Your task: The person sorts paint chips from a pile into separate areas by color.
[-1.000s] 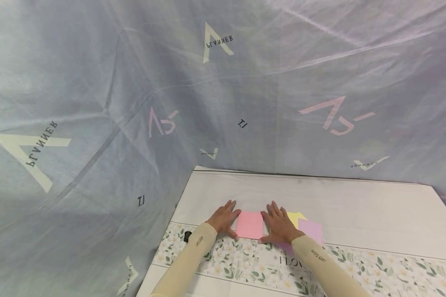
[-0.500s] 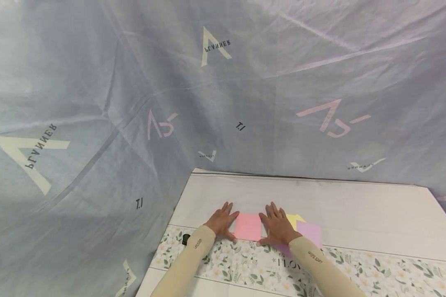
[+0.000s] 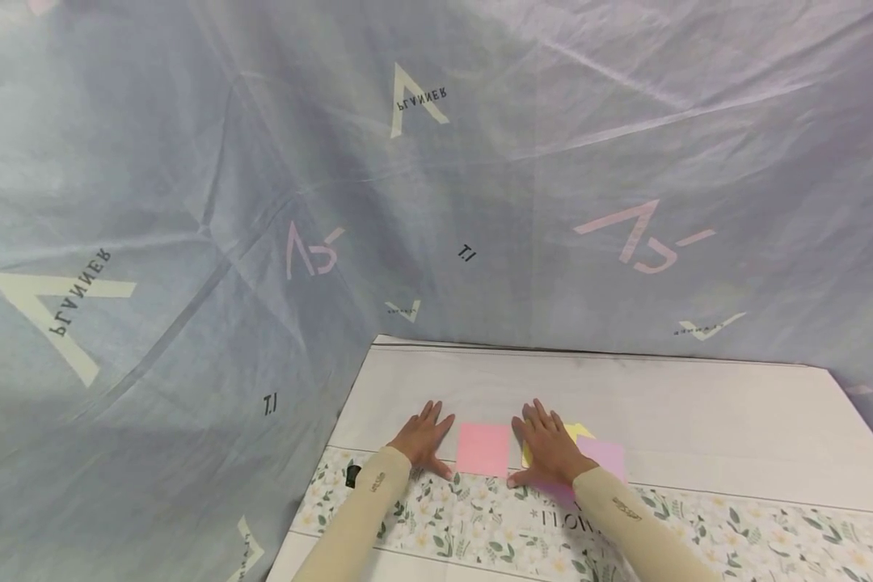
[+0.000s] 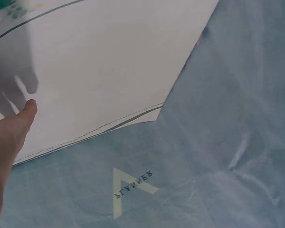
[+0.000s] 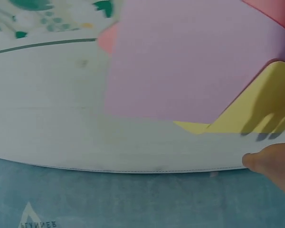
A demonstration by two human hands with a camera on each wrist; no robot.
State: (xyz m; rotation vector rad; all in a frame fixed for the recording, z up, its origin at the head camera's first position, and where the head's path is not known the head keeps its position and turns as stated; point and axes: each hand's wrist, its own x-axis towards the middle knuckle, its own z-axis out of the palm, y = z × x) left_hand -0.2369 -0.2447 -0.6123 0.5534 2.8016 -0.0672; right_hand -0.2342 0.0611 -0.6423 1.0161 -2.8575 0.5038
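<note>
A pink paper square (image 3: pixel 483 449) lies flat on the table between my two hands. My left hand (image 3: pixel 422 440), fingers spread, is just left of the square with a small gap. On the other side my right hand (image 3: pixel 548 449) is spread over part of a yellow sheet (image 5: pixel 270 104) and purple paper (image 3: pixel 602 457). Purple overlaps yellow, and pinkish-red paper (image 5: pixel 280 14) shows at the upper right of the right wrist view. Each wrist view catches only part of its hand, with a shadow beneath it. Neither hand grips anything.
A white table cover (image 3: pixel 698 412) with a floral band (image 3: pixel 480 517) and printed lettering lies under everything. A small black object (image 3: pixel 352 475) sits beside the left forearm. Grey-blue sheeting (image 3: pixel 480 202) with printed marks hangs behind and on the left.
My left hand has moved left, off the pink square's edge. My right hand has drawn slightly right, leaving a gap. The pink square stays flat between them; the head view shifts slightly.
</note>
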